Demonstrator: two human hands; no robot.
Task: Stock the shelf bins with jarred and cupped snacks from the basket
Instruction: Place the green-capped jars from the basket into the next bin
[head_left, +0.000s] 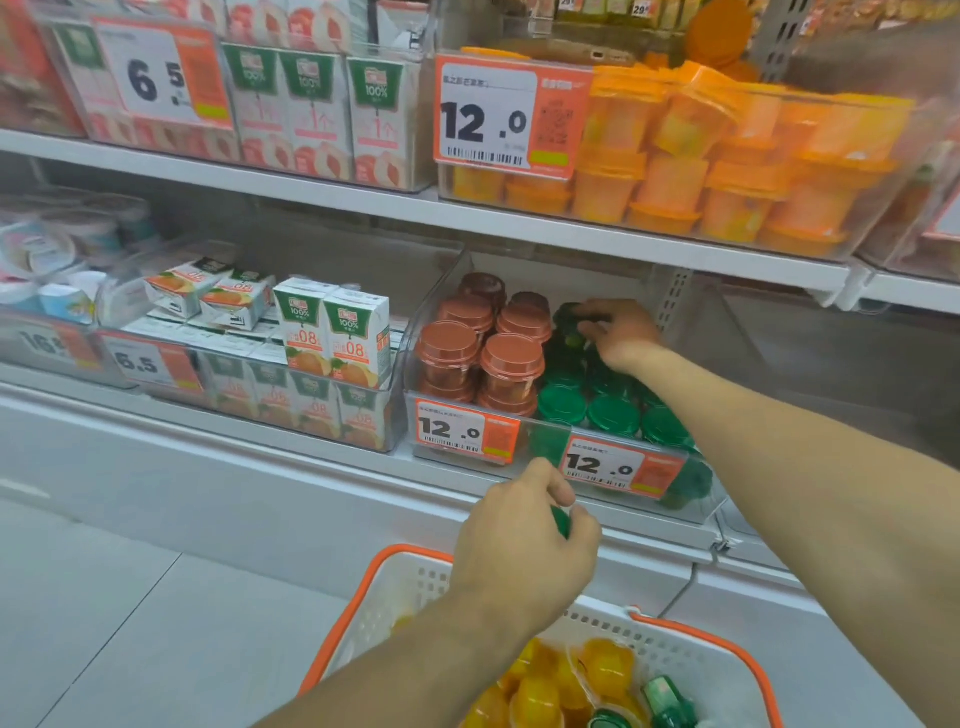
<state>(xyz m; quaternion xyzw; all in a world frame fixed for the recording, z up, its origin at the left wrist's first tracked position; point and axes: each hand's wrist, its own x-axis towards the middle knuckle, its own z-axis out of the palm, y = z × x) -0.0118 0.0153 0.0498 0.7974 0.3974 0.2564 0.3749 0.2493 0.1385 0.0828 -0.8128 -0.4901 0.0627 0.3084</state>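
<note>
A clear shelf bin (613, 512) on the lower shelf holds brown-lidded cups (511, 364) on its left and green-lidded cups (613, 415) on its right. My right hand (621, 332) reaches deep into the bin and grips a green cup (569, 314) on the back row. My left hand (524, 545) hovers above the basket and is curled round another green cup (561, 521), of which only a sliver shows. The white basket with an orange rim (410, 587) sits below, holding yellow fruit cups (540, 696) and green-lidded cups (670, 701).
The upper shelf carries a bin of orange cups (727, 176) and juice cartons (311, 114). Left of the cup bin stands a bin of orange juice cartons (332, 332). Price tags (618, 467) hang on the bin fronts. A white freezer lid (156, 467) runs below the shelf.
</note>
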